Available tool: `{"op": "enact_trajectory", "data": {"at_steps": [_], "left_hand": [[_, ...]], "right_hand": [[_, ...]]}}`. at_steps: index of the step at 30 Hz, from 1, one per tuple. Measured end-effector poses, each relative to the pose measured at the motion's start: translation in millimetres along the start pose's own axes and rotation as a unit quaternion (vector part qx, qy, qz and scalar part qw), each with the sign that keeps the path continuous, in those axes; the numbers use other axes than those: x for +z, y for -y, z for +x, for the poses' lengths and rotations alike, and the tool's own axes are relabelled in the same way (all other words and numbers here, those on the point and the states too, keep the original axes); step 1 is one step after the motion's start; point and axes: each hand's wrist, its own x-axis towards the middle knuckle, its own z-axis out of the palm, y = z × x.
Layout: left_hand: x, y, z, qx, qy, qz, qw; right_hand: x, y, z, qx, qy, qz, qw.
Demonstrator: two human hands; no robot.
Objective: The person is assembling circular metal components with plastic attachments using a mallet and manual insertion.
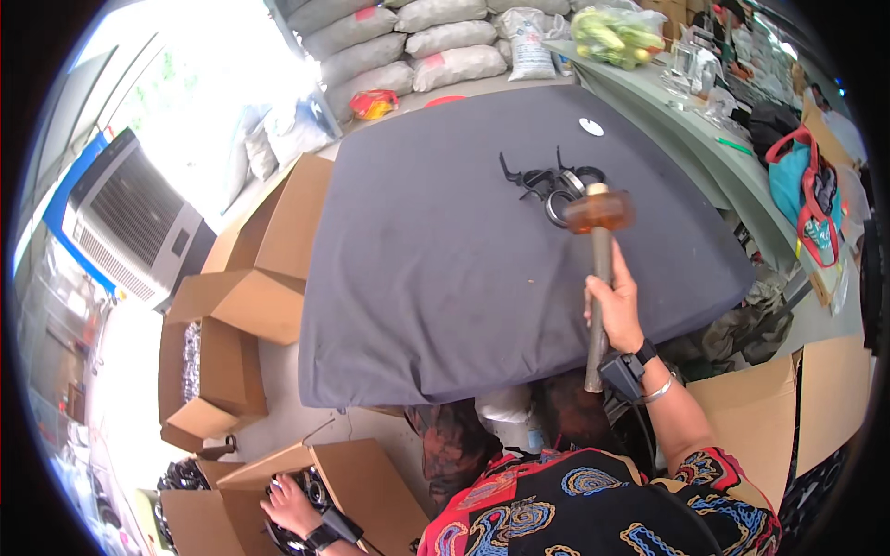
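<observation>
While gripped by right hand (614, 306), mallet (599, 211) over black parts (547, 181)

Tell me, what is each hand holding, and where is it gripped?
The right hand grips a mallet midway along its handle. The left hand reaches into a cardboard box; whether it holds anything cannot be told.

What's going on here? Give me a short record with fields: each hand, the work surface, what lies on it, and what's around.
right hand: right hand grips the handle of a mallet with an amber head, held over the table
left hand: left hand reaches into an open cardboard box of dark rings, low at the left
surface: grey padded table
on it: black metal parts, white disc
around: more cardboard boxes, stacked sacks
</observation>
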Motion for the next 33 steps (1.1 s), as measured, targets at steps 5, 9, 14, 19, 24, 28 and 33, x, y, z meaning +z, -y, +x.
{"op": "enact_trajectory", "data": {"at_steps": [5, 9, 14, 19, 24, 28, 33], "left_hand": [[128, 137, -115, 0.072, 0.417, 0.348, 0.836], [227, 287, -215, 0.079, 0.698, 0.470, 0.535], [263, 450, -264, 0.256, 0.820, 0.411, 0.305], [273, 498, -282, 0.328, 0.731, 0.593, 0.077], [260, 425, -253, 0.374, 0.791, 0.468, 0.125], [243, 298, -218, -0.067, 0.702, 0.620, 0.344], [151, 167, -125, -0.165, 0.562, 0.439, 0.681]], "right_hand": [[-17, -18, 3, -0.008, -0.074, 0.040, 0.996], [-24, -25, 4, -0.010, -0.058, 0.025, 0.998], [-17, -22, 7, 0.002, -0.031, 0.033, 0.999], [-19, -22, 5, 0.025, -0.025, 0.035, 0.999], [-19, -20, 6, 0.008, -0.030, 0.039, 0.999], [-19, -26, 11, -0.003, -0.036, 0.033, 0.999], [-12, -21, 10, 0.015, 0.020, -0.025, 0.999]]}}
